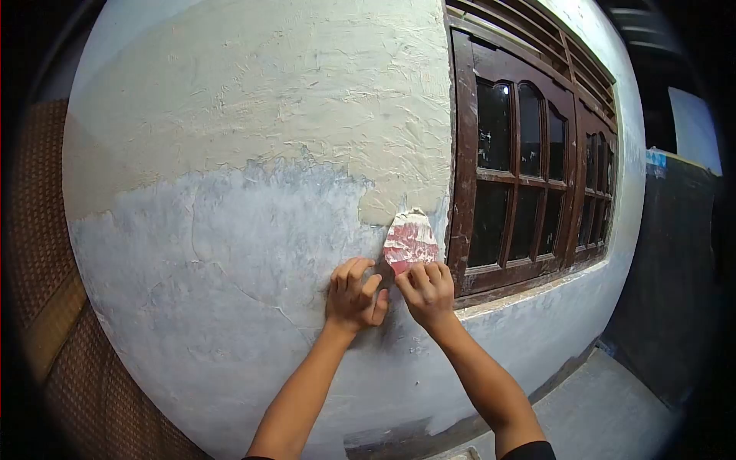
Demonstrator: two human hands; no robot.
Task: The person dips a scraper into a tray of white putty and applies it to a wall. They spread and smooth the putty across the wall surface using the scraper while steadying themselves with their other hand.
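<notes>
My right hand (426, 293) grips a red putty scraper (410, 244) by its lower end, fingers wrapped over it. Off-white putty smears the scraper's face, with a thick ridge along its top edge. That edge is at the wall, right by the lower border of the putty coat (383, 201). Just left of the scraper is my left hand (355, 295), its fingers bent but apart, holding nothing, close against the bluish-grey bare wall (253, 253). Above both hands the putty coat looks rough and streaked.
A dark brown wooden window (529, 180) with several glass panes is to the right, its pale sill (529, 290) below. Woven panels (46, 184) line the left side. A dark board (667, 276) stands at far right, beyond the grey floor (606, 406).
</notes>
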